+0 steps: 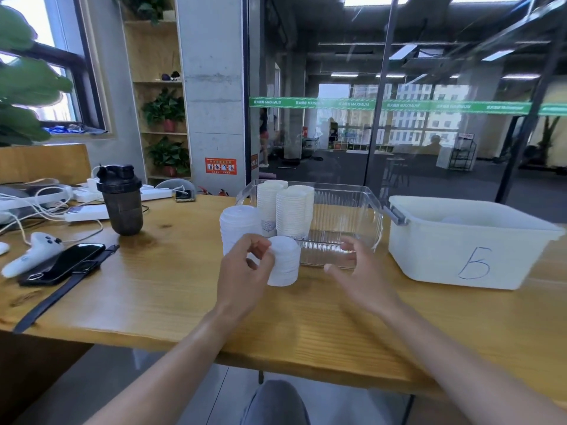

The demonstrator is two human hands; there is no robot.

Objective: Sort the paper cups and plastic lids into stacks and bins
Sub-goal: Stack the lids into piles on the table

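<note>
My left hand (245, 265) gripped the short lid stack (283, 261), upright on the counter (153, 286) just before the clear bin (346, 210). My right hand (356, 271), open, hovered right of it.

Lid stacks (283, 260) showing white. Paper cups (291, 214) showing white, faint grey-blue motif near base. Clear bin (343, 216) showing ribbed transparent walls. Opaque bin (460, 256) showing white, blue handwritten mark. Table (153, 286) showing yellow wood grain. Shaker bottle (124, 204) showing smoky black.
</note>
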